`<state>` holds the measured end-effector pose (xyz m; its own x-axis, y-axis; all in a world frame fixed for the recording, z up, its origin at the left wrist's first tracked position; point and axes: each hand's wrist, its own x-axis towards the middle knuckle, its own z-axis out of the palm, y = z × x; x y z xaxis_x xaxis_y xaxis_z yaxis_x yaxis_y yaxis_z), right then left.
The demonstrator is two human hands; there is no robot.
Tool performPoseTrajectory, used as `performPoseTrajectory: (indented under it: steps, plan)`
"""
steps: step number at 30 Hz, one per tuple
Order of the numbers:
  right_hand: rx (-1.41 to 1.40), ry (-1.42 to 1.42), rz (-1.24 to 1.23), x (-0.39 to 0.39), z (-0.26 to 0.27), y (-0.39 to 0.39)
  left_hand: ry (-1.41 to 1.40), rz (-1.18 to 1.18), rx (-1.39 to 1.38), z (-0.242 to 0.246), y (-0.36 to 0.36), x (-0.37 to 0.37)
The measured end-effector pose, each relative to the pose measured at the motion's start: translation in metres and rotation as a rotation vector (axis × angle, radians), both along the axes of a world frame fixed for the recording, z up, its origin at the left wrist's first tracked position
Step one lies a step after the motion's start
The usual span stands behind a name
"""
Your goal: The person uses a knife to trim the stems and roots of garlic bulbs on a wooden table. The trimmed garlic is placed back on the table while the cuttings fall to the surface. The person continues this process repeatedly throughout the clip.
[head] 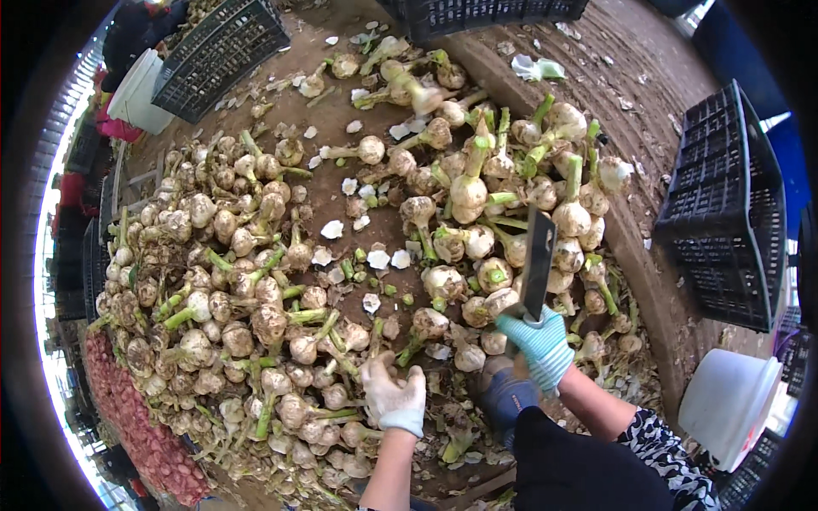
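Observation:
My left hand (395, 393), in a pale work glove, is at the near edge of the garlic heap (236, 338) with fingers apart and nothing visible between them. A garlic bulb (353, 335) lies just beyond its fingertips. In my right hand (540, 348), gloved in teal stripes, a broad-bladed knife (538, 265) points away from me over the right-hand garlic pile (495, 236). The bulbs are soil-stained and many keep green stem stubs. Between the two piles lie white cut discs (378, 259) and short green stem pieces (348, 268).
Black plastic crates (716, 211) stand at right, with others at the top. White buckets (728, 405) are at lower right and upper left. A red mesh sack (137, 421) of bulbs lies at left. My shoe (508, 399) is beside the right pile. Another person (137, 38) is at upper left.

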<state>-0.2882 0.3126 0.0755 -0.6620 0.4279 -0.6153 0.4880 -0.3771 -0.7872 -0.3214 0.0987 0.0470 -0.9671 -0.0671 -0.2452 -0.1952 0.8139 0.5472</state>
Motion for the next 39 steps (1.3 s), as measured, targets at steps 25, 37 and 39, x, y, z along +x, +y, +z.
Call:
performPoseTrajectory:
  steps: [25,37,39]
  plan:
    - [0.683,0.315,0.933,0.009,0.026,-0.018,-0.606,-0.05,1.076,0.036,-0.009,-0.031]
    - [0.736,0.16,1.39,-0.019,0.049,-0.033,-0.513,0.002,1.04,0.056,-0.025,-0.028]
    - [0.735,0.152,1.408,-0.023,0.052,-0.034,-0.476,0.127,1.115,0.061,-0.021,-0.023]
